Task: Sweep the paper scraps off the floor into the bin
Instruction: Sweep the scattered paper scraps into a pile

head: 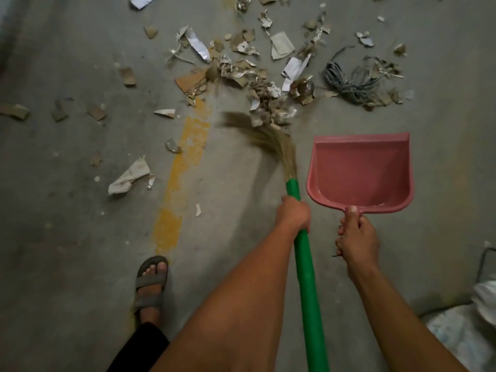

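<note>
My left hand grips the green handle of a grass broom. Its blurred bristles touch the near edge of a pile of torn paper and cardboard scraps spread across the concrete floor. My right hand holds the handle of a pink dustpan, which is empty and sits just right of the broom with its mouth facing the pile. Loose scraps lie further left, among them a crumpled white sheet. A container with a pale liner, possibly the bin, shows at the bottom right corner.
A tangle of grey cord lies at the pile's right side. A worn yellow painted line runs along the floor. My sandalled left foot stands at the lower left. Small cardboard bits dot the far left.
</note>
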`<state>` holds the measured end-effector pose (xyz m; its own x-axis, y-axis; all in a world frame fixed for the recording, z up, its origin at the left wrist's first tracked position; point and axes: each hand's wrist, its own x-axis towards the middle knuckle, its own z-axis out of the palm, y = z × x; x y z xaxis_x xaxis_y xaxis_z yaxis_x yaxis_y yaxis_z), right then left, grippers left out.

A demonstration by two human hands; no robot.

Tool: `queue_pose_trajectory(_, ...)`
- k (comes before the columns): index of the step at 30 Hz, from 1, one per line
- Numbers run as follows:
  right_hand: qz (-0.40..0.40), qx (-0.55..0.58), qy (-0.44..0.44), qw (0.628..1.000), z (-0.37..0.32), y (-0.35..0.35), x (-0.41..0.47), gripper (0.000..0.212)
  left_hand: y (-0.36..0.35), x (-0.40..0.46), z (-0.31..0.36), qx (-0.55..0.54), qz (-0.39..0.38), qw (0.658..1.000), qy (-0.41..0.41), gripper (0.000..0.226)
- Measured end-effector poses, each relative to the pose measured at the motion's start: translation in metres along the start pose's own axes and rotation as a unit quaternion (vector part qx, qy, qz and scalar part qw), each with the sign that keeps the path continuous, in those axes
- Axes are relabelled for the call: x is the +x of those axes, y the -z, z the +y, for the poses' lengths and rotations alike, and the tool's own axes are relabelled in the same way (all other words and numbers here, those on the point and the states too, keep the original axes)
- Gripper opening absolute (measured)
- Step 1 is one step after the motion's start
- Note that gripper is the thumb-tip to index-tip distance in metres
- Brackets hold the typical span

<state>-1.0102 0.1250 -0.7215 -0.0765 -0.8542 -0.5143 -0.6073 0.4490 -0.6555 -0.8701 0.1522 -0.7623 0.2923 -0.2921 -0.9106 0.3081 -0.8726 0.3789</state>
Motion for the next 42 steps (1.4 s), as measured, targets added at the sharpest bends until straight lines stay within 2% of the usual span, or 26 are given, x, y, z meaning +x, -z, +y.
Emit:
queue_pose_trajectory(4,-0.005,0.014,-0.005,1.0,-0.001,-0.005,-0.006,0.05,0.02,-0.012,0.006,-0.017,0.04,0.998,-0.054,0.04)
queue_pose_trajectory(9,-0.025,0.008,0.0,1.0,-0.011,-0.027,-0.026,0.053,0.035,-0.043,-0.029,-0.059,0.103,0.99,-0.079,0.032)
queue_pose_trajectory(15,-0.081,-0.025,0.019,0.996,-0.021,-0.061,-0.059,0.058,0.055,-0.069,-0.102,-0.089,0.207,0.973,-0.038,0.031)
queue_pose_trajectory(20,-0.128,-0.071,0.036,0.989,-0.021,-0.086,-0.086,0.056,0.076,-0.084,-0.158,-0.117,0.309,0.944,0.024,0.034)
queue_pose_trajectory(24,-0.157,-0.096,0.045,0.982,-0.019,-0.098,-0.101,0.054,0.084,-0.088,-0.195,-0.159,0.354,0.919,0.074,0.053)
queue_pose_trajectory(27,-0.171,-0.107,0.057,0.978,-0.017,-0.103,-0.109,0.052,0.085,-0.086,-0.21,-0.149,0.334,0.92,0.141,0.045)
queue_pose_trajectory(30,-0.176,-0.124,0.066,0.974,-0.013,-0.106,-0.111,0.053,0.076,-0.079,-0.216,-0.143,0.232,0.941,0.2,0.056)
queue_pose_trajectory(33,-0.177,-0.14,0.071,0.972,-0.007,-0.11,-0.107,0.056,0.074,-0.071,-0.193,-0.076,0.141,0.959,0.232,0.061)
queue_pose_trajectory(36,-0.175,-0.152,0.081,0.969,-0.004,-0.112,-0.1,0.056,0.078,-0.06,-0.151,-0.067,0.064,0.974,0.205,0.065)
queue_pose_trajectory(39,-0.162,-0.16,0.087,0.97,-0.008,-0.111,-0.09,0.056,0.088,-0.044,-0.114,-0.08,0.037,0.985,0.151,0.071)
queue_pose_trajectory(42,-0.134,-0.159,0.088,0.974,-0.016,-0.111,-0.079,0.056,0.106,-0.023,-0.09,-0.028,0.028,0.995,0.088,0.069)
